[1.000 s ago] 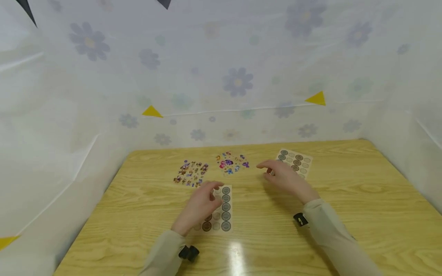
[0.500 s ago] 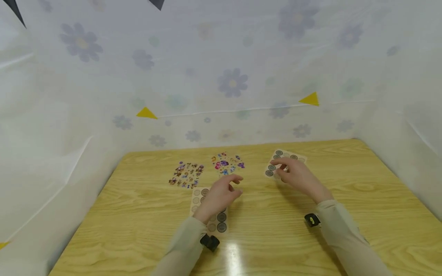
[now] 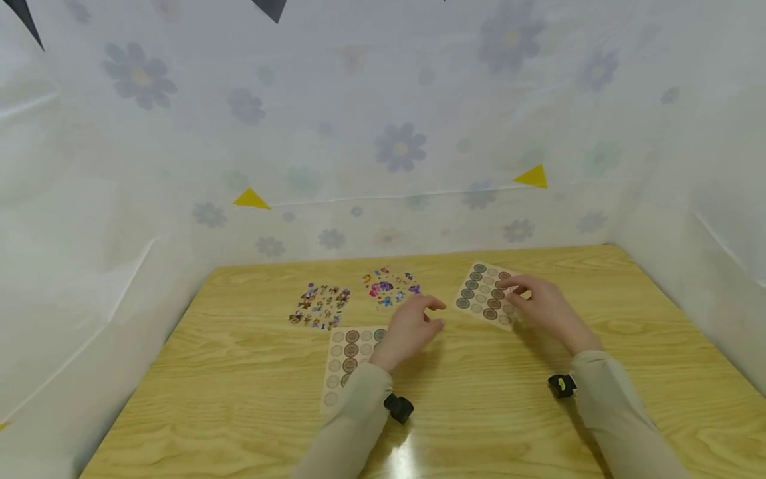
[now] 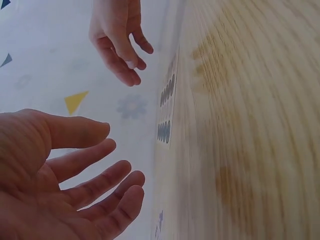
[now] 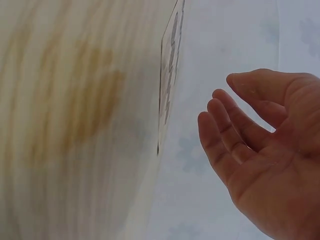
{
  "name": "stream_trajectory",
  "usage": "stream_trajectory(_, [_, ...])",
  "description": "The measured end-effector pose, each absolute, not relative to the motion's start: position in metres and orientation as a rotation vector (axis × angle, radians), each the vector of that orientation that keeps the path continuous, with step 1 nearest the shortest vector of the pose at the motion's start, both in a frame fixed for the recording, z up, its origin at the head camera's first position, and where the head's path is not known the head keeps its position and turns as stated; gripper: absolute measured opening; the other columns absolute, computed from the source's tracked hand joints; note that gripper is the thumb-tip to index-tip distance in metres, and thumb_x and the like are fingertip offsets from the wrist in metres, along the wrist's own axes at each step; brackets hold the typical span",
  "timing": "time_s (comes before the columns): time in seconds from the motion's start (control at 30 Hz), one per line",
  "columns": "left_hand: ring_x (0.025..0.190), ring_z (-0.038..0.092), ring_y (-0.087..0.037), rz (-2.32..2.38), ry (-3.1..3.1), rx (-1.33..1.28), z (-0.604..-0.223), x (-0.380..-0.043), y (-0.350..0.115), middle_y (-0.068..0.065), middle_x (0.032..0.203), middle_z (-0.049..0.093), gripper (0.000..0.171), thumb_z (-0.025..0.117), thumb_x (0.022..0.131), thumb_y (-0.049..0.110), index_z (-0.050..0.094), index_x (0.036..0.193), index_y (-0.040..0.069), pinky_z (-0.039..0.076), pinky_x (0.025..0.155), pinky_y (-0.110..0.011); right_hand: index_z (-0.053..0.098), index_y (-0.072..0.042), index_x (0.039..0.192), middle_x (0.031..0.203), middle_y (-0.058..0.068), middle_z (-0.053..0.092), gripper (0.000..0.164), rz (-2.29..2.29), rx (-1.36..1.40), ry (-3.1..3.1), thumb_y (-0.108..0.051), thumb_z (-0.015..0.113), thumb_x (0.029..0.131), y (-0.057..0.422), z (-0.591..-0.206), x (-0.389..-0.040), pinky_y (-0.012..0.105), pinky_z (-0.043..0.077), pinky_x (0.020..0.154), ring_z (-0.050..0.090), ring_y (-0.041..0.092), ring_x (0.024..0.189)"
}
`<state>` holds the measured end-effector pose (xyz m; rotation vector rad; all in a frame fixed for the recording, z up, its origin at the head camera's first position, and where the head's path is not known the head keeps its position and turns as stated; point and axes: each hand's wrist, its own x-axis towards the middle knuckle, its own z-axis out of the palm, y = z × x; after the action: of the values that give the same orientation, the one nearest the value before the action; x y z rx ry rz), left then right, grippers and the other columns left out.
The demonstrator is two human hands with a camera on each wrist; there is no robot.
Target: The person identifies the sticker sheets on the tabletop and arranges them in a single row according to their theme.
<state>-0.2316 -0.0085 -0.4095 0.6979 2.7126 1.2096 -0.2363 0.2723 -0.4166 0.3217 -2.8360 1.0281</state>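
My left hand (image 3: 413,330) hovers over the table, partly above the right side of a sheet of round coin-like stickers (image 3: 338,366). In the left wrist view its fingers are relaxed and slightly bent, holding nothing. My right hand (image 3: 550,309) is above the right edge of a second coin-patterned sheet (image 3: 479,296), which lies tilted on the table. The right wrist view shows that hand (image 5: 270,150) with loose fingers and a bare palm, apart from the sheet (image 5: 170,75). The left sheet's right part is hidden under my left hand and sleeve.
Two clear sheets with small colourful figures lie further back: a brownish one (image 3: 320,306) and a pink-and-purple one (image 3: 389,286). They rest on the wood-grain table (image 3: 239,399). A white flowered curtain (image 3: 335,133) encloses the back and sides.
My left hand has moved right from over the left coin sheet, uncovering its left columns. My right hand has also shifted right, uncovering more of the right sheet. The sheets stay on the table.
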Motion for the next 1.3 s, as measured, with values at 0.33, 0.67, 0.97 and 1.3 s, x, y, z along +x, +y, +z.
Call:
stream_trajectory(0.33, [0.090, 0.057, -0.016, 1.140, 2.715, 0.690, -0.403, -0.252, 0.020, -0.003, 0.101, 0.064, 0.013, 0.066, 0.094, 0.014, 0.071, 0.104, 0.008, 0.048, 0.078, -0.031, 0.060, -0.001, 0.131, 0.121, 0.025, 0.061, 0.033, 1.081, 0.277, -2.899, -0.012, 0.054, 0.100, 0.305, -0.422, -0.259, 0.060, 0.042, 0.092, 0.056, 0.042, 0.110])
stream_trajectory(0.67, [0.107, 0.058, -0.023, 1.086, 2.681, 0.663, -0.404, -0.276, 0.037, -0.010, 0.122, 0.062, 0.033, 0.073, 0.089, 0.014, 0.067, 0.120, 0.007, 0.049, 0.087, -0.037, 0.054, 0.005, 0.134, 0.123, 0.027, 0.059, 0.044, 1.011, 0.351, -3.010, -0.010, 0.062, 0.093, 0.329, -0.426, -0.294, 0.061, 0.040, 0.095, 0.054, 0.043, 0.111])
stream_trajectory(0.97, [0.103, 0.057, -0.021, 1.198, 2.578, 0.484, -0.427, -0.294, 0.047, -0.005, 0.116, 0.063, 0.035, 0.078, 0.084, 0.014, 0.068, 0.118, 0.011, 0.048, 0.088, -0.036, 0.047, 0.007, 0.140, 0.135, 0.030, 0.050, 0.059, 1.041, 0.426, -3.058, -0.017, 0.071, 0.092, 0.335, -0.437, -0.307, 0.062, 0.035, 0.101, 0.047, 0.048, 0.122])
stream_trajectory(1.3, [0.100, 0.057, -0.019, 1.226, 2.603, 0.501, -0.438, -0.301, 0.049, -0.003, 0.111, 0.062, 0.030, 0.077, 0.085, 0.010, 0.071, 0.115, 0.008, 0.048, 0.087, -0.033, 0.043, 0.011, 0.139, 0.132, 0.032, 0.050, 0.064, 1.082, 0.411, -3.040, -0.014, 0.074, 0.088, 0.330, -0.431, -0.306, 0.060, 0.036, 0.101, 0.049, 0.046, 0.118])
